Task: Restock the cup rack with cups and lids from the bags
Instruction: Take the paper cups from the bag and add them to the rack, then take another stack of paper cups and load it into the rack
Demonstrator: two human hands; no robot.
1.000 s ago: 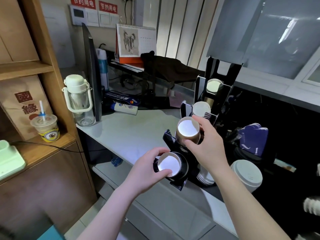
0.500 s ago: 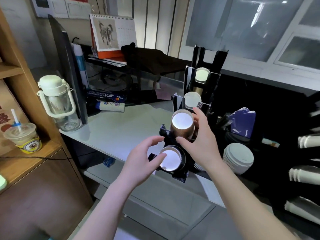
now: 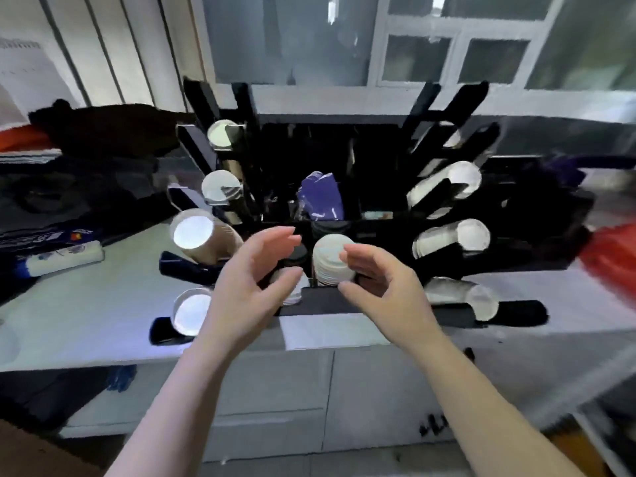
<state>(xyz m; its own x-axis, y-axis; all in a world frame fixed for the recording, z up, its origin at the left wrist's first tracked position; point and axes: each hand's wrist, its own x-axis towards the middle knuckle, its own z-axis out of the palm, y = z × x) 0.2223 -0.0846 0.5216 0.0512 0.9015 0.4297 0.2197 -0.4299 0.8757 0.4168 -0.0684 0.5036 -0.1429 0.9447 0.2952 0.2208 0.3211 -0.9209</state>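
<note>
A black cup rack (image 3: 347, 208) stands on the counter, blurred by camera motion. Stacks of brown paper cups (image 3: 201, 237) fill its left slots, their white bottoms facing me. White cup stacks (image 3: 451, 237) lie in the right slots. An upright stack of white lids (image 3: 332, 261) sits in the rack's front middle. My left hand (image 3: 256, 285) hovers in front of the rack with relaxed fingers, holding nothing. My right hand (image 3: 382, 284) floats just right of the lid stack, fingers loosely curved, holding nothing.
A purple packet (image 3: 321, 197) stands in the rack's centre. The white counter (image 3: 86, 304) extends left, with a blue-and-white tube (image 3: 58, 261) lying on it. Something red (image 3: 612, 256) sits at the right edge. Grey cabinet fronts (image 3: 309, 401) lie below.
Both hands have left the brown cup stacks on the left and moved to the rack's middle. The view swung right, so the rack's right side now shows.
</note>
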